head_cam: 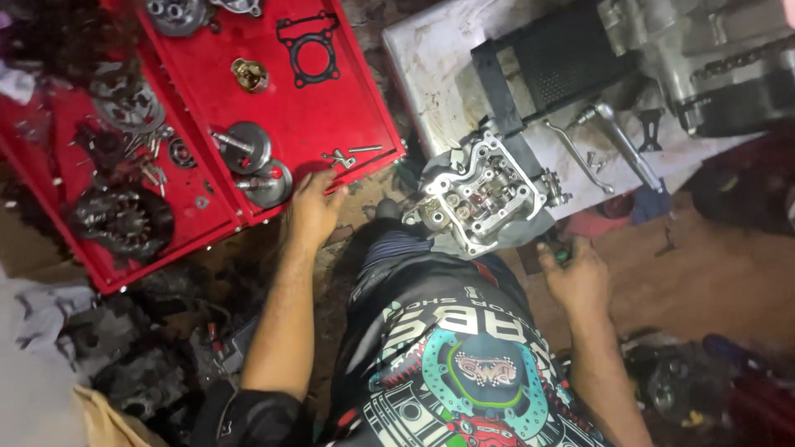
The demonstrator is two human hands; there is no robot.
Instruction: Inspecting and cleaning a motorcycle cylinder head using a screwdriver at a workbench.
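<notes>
Mid parts-fetch: left hand point(313, 203) spread loose on red tray point(348, 99) edge near bolts point(341, 156), right hand point(575, 273) clenched round green-handled tool point(562, 256) beside cylinder head point(480, 192). Probably pinching a bolt next.

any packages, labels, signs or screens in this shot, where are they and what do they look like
No packages, signs or screens show.
Printed shirt: on the person, bottom centre; black cloth with a teal round emblem, white lettering and piston drawings.
Nothing labelled shows on the red tray by the left hand, nor on the metal engine part above the right hand.
</notes>
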